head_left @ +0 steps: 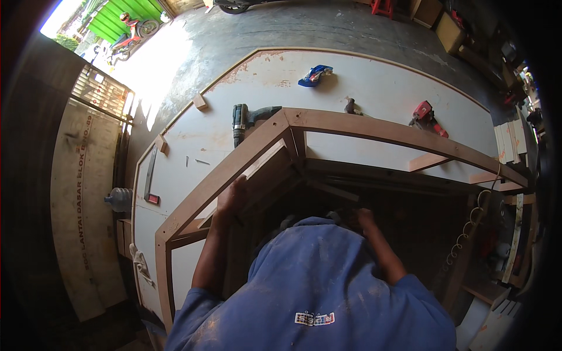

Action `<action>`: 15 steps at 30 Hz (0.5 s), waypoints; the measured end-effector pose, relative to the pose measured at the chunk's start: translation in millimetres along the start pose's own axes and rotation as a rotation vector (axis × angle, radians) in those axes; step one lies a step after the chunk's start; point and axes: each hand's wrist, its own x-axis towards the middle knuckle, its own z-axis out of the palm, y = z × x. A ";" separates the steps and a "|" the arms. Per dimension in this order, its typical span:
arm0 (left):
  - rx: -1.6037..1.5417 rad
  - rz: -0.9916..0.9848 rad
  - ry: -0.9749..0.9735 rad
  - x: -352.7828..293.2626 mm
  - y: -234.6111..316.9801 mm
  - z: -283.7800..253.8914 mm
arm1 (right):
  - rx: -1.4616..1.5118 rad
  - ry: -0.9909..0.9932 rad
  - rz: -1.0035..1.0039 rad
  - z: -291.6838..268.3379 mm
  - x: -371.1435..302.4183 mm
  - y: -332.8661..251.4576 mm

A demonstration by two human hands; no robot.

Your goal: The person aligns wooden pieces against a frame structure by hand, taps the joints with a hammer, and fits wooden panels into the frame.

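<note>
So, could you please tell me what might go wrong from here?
The drill lies close beside the wooden frame, so a shift of the frame could knock it.

The left hand is at the frame's inner edge, its fingers partly hidden; they might get pinched if the wood moves.

The coiled hose hangs by the frame's right end and could perhaps snag if the frame is lifted or turned.

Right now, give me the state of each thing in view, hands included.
Wooden frame: bars joined at the corners.
Left hand: at the wooden frame, grip unclear.
Right hand: in shadow, hold unclear.
Drill: lying on its side.
Red tool: lying down.
Blue packet: crumpled.
Pale cloth: bunched.
Red motorbike: parked.
</note>
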 end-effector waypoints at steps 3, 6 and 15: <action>0.031 0.012 0.009 -1.0 2.2 -3.6 | -0.736 0.006 -0.426 -25.2 55.8 47.3; 0.094 0.106 0.051 11.5 12.6 5.9 | -1.010 0.144 -0.461 -72.0 111.2 120.6; 0.176 0.018 0.109 1.4 19.2 4.9 | -1.186 0.063 -0.182 -91.2 110.4 144.0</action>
